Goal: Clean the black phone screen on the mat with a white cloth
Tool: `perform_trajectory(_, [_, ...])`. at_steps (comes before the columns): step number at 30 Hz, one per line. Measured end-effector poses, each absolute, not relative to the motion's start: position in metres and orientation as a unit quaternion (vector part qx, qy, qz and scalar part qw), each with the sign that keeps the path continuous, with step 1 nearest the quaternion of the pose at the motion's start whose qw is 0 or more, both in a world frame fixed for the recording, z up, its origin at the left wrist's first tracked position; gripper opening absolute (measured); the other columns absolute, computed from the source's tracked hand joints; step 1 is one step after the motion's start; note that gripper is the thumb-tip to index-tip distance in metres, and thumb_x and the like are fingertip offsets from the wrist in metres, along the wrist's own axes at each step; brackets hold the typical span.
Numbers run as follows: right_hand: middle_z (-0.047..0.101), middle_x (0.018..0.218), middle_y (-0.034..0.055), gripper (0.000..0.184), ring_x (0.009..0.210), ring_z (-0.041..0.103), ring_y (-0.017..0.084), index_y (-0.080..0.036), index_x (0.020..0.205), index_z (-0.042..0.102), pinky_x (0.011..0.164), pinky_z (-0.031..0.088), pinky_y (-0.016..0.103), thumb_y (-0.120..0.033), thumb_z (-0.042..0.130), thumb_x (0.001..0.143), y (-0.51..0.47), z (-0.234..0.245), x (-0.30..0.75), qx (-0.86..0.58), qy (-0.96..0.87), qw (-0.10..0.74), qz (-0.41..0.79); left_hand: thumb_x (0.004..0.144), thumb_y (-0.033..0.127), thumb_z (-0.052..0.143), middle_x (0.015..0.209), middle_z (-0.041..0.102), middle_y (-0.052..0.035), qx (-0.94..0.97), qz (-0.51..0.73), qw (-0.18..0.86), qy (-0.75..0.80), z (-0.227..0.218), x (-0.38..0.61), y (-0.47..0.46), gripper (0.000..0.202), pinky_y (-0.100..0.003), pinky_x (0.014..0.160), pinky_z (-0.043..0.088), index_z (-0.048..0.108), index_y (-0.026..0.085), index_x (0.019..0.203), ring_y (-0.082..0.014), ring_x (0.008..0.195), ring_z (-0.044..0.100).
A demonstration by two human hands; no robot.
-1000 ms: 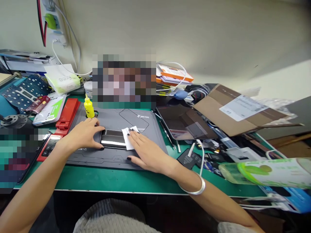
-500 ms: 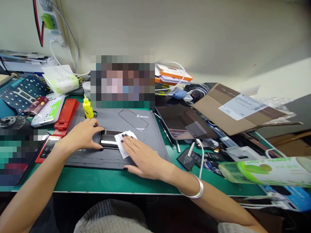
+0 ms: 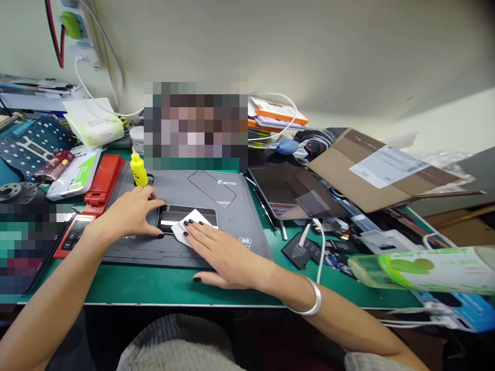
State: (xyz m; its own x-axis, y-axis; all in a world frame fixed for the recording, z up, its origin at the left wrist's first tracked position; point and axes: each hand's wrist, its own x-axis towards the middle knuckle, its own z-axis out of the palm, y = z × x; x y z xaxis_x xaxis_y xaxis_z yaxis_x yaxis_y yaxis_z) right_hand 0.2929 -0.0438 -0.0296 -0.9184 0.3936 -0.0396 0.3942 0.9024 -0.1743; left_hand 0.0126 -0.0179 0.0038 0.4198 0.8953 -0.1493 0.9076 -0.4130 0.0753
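Right hand (image 3: 226, 252), flat on a white wipe (image 3: 178, 233), has slid leftward over the black panel (image 3: 185, 212).

Bright, even light, white glare on the glossy black panel (image 3: 174, 222), and curved, stretched frame edges.

One wide-angle head-worn camera looks forward and down from above the person's grey knit garment (image 3: 174, 342), facing the cream wall (image 3: 309, 51). At close range, it frames the left hand (image 3: 129, 216) and right hand (image 3: 228, 255) above the green bench mat (image 3: 116, 286).
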Motion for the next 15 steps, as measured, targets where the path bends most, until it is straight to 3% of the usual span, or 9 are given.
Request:
perform_trajectory(7, [0.030,0.158,0.0260,0.069,0.148,0.027,0.036,-0.001,0.148,0.039,0.120,0.032,0.054,-0.045,0.052,0.097,-0.021,-0.037,0.304,0.293,0.953,-0.031,-0.074,0.071,0.056,0.076,0.122,0.057,-0.0110,0.841,-0.030,0.078,0.535,0.001,0.011,-0.017,0.067,-0.043,0.098,0.044,0.065,0.024,0.128,-0.0323,0.113,0.054])
perform_trajectory(11, [0.028,0.158,0.0274,0.076,0.148,0.026,0.039,0.002,0.147,0.039,0.121,0.029,0.055,-0.053,0.053,0.095,-0.035,-0.034,0.295,0.248,0.966,-0.010,-0.076,0.071,0.056,0.075,0.123,0.057,-0.0115,0.842,-0.033,0.079,0.532,0.002,0.011,-0.017,0.068,-0.044,0.098,0.044,0.065,0.023,0.129,-0.0327,0.114,0.053])
perform_trajectory(15, [0.030,0.158,0.0246,0.073,0.149,0.026,0.036,-0.001,0.147,0.040,0.122,0.028,0.051,-0.052,0.051,0.097,-0.037,-0.032,0.295,0.221,0.972,-0.012,-0.080,0.070,0.058,0.074,0.123,0.057,-0.0114,0.842,-0.031,0.080,0.533,0.001,0.011,-0.016,0.068,-0.043,0.099,0.044,0.064,0.024,0.128,-0.0329,0.115,0.053])
